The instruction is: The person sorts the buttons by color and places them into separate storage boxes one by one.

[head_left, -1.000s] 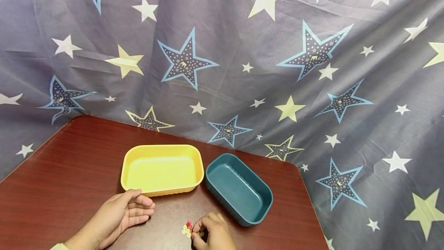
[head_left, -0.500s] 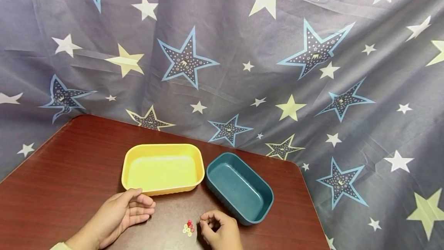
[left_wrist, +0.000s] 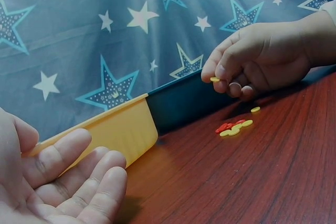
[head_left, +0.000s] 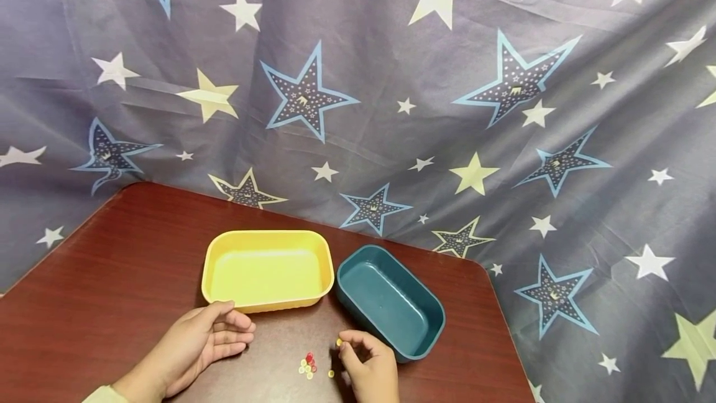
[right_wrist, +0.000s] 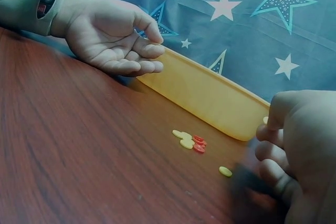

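My right hand pinches a small yellow button between thumb and index finger. It is just above the table, at the near left side of the dark teal bin. One loose yellow button lies to the left of that hand. Farther left is a small cluster of yellow buttons and red buttons. Palm turned inward, my left hand has relaxed fingers and holds nothing. Its thumb is at the front rim of the yellow bin; whether they touch I cannot tell.
Both bins stand side by side on the reddish-brown table, with no contents visible in the head view. A grey curtain printed with stars hangs behind the table's back and right edges.
My right hand has moved away from the cluster, rightward toward the teal bin. A button now shows at its fingertips, and a single yellow button lies apart on the table. My left hand keeps its place.
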Motion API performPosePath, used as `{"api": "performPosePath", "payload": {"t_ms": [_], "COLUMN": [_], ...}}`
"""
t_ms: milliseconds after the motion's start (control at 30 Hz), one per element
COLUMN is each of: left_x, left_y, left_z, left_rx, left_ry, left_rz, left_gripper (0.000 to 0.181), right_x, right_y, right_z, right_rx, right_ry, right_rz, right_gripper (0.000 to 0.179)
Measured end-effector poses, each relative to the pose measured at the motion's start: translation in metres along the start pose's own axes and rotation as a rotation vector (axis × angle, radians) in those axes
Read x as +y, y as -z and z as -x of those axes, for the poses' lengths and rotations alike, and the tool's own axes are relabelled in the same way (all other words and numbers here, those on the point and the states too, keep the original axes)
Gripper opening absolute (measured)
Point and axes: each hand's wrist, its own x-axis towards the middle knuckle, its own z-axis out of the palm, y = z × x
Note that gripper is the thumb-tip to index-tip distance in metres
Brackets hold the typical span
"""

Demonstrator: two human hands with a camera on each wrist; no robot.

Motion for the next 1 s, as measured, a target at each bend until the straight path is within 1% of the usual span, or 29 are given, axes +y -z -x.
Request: {"api": "performPosePath", "payload": {"t_ms": [100,233,333,400,500,600,667,733,833,1000], "left_x": [-0.001,-0.004,-0.006,-0.007,-0.009,-0.009,-0.008,-0.007,-0.005,-0.002], "left_y": [0.0,0.002,0.002,0.002,0.003,0.006,0.007,0.007,0.005,0.001], "left_z": [0.0,0.001,0.002,0.002,0.002,0.002,0.003,0.004,0.003,0.001], "left_rx": [0.006,0.005,-0.01,-0.024,-0.039,-0.053,-0.059,-0.057,-0.038,-0.011], "left_ry": [0.009,0.024,0.013,0.0,-0.009,-0.015,-0.018,-0.02,-0.011,-0.015], "left_rz": [0.0,0.002,0.006,0.009,0.017,0.012,0.004,-0.004,-0.004,-0.004], "left_gripper": [0.051,0.051,0.052,0.051,0.05,0.051,0.051,0.051,0.051,0.05], "right_x": [0.001,0.001,-0.001,-0.002,-0.007,-0.016,-0.023,-0.029,-0.038,-0.055], "right_y": [-0.001,-0.004,-0.004,-0.004,-0.004,-0.005,-0.005,-0.004,-0.001,0.003], "right_z": [0.0,0.003,0.006,0.006,0.005,0.002,0.0,-0.003,-0.009,-0.021], "right_rx": [0.013,0.011,0.004,0.008,0.0,-0.012,-0.026,-0.05,-0.095,-0.168], "right_ry": [-0.015,-0.053,-0.056,-0.025,0.049,0.124,0.155,0.173,0.186,0.178], "right_rz": [0.017,0.023,0.013,0.03,0.058,0.085,0.086,0.073,0.046,0.026], "right_gripper": [0.012,0.014,0.015,0.013,0.012,0.014,0.014,0.015,0.016,0.015]}}
